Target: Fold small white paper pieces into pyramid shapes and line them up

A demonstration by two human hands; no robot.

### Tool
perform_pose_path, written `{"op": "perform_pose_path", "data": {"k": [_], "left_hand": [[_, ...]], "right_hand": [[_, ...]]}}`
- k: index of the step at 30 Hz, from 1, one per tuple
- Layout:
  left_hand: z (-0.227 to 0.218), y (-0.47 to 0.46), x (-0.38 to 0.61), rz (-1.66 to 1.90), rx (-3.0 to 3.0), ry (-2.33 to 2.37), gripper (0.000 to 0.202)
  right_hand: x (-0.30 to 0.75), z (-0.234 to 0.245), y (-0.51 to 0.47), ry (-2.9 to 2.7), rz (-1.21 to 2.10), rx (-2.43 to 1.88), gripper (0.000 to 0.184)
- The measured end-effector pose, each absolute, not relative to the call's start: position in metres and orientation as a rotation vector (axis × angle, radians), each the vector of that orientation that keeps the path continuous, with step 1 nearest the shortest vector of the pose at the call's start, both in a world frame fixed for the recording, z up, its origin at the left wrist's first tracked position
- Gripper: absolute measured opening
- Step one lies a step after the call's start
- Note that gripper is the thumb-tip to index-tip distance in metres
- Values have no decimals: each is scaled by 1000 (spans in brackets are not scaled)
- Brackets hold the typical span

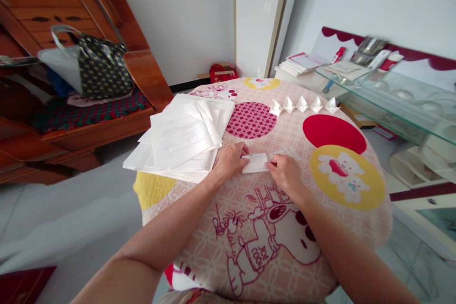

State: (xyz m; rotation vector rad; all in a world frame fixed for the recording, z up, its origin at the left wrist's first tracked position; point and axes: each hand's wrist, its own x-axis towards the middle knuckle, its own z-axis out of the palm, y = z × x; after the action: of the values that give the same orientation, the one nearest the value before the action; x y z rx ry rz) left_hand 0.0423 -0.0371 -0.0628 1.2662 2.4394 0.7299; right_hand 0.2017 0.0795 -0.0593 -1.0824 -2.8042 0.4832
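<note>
A small folded white paper (255,162) lies on the cartoon-print cloth of the round table (335,213). My left hand (231,160) is curled, its fingertips pressing down on the paper's left end. My right hand (288,173) is curled too and pinches the paper's right edge. A thick stack of white sheets (181,137) lies just left of my left hand. Several folded paper shapes (302,104) stand in a row at the table's far side.
A wooden bench (89,71) with a dotted bag (101,66) stands at the left. A glass shelf (399,90) with books and small items juts in at the right. A white panel (258,16) leans on the far wall.
</note>
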Motion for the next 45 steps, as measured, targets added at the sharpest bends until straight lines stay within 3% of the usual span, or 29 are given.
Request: {"op": "perform_pose_path", "data": {"k": [2, 6, 12, 45], "left_hand": [[-63, -37, 42, 734, 1261, 2440, 23], [-62, -37, 42, 726, 1253, 2441, 23], [-61, -37, 42, 712, 1265, 2440, 24], [-63, -35, 40, 702, 1270, 2449, 24]], "right_hand": [[203, -63, 80, -2776, 444, -1016, 14], [206, -67, 80, -2782, 450, -898, 28], [207, -64, 80, -2912, 440, -806, 29], [203, -61, 76, -2993, 316, -787, 34]]}}
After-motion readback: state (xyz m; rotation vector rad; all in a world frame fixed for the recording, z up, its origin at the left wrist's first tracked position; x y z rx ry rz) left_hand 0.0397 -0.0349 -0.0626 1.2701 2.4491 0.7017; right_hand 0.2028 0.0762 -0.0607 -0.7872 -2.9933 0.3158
